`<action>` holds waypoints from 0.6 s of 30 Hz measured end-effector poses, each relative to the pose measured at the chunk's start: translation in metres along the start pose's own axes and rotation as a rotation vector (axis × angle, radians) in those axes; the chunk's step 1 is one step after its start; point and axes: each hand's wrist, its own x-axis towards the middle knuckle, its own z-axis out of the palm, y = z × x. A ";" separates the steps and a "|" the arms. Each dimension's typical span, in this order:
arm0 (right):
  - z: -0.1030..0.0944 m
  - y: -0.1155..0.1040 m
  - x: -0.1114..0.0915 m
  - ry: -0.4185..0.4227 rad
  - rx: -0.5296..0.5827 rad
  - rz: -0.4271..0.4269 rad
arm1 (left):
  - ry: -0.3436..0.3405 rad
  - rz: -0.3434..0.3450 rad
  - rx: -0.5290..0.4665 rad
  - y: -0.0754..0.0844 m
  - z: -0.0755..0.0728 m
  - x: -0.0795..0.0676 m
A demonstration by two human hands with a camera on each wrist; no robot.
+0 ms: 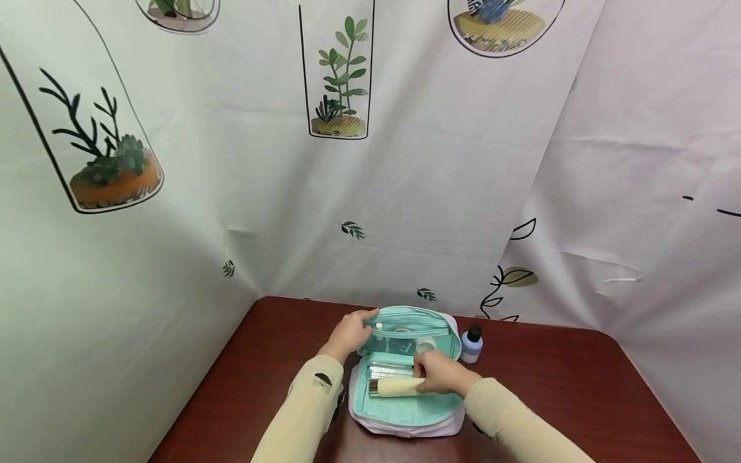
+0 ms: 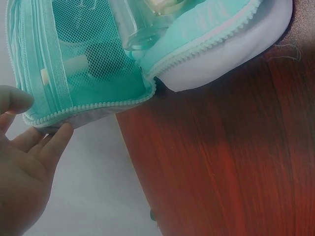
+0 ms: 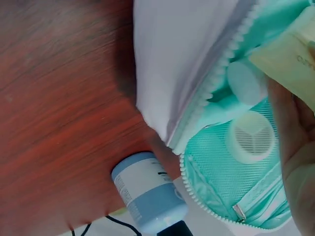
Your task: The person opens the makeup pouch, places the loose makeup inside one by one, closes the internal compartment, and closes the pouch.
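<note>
A toiletry bag (image 1: 405, 415), pale outside and mint green inside, lies unzipped with its lid raised toward the wall. My left hand (image 1: 349, 334) pinches the lid's left edge, thumb inside and fingers behind, as the left wrist view shows. In my right hand (image 1: 444, 373) is a cream-coloured tube (image 1: 396, 386) with a gold cap, held lengthwise over the bag's main compartment. Beside the tube lies a clear bottle (image 1: 382, 370), also visible as clear plastic (image 2: 134, 24) in the left wrist view. Behind the lid's mesh sit a round white item (image 3: 252, 137) and a white stick-like item (image 2: 69, 68).
A blue bottle (image 1: 471, 347) with a black cap and white label stands right of the bag, close to its lid. Under everything is a dark red wooden table (image 1: 538, 379). A white printed cloth (image 1: 278, 212) hangs behind and at the sides.
</note>
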 end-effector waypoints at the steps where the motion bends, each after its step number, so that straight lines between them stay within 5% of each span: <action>1: 0.001 0.000 0.000 0.008 -0.051 -0.004 | -0.001 -0.002 -0.001 0.000 0.000 0.000; 7: 0.004 -0.004 0.001 0.019 -0.277 -0.055 | -0.008 -0.006 -0.008 0.000 0.001 0.001; 18: 0.003 -0.004 0.001 -0.017 -0.245 0.049 | -0.013 -0.001 -0.002 0.000 -0.001 0.000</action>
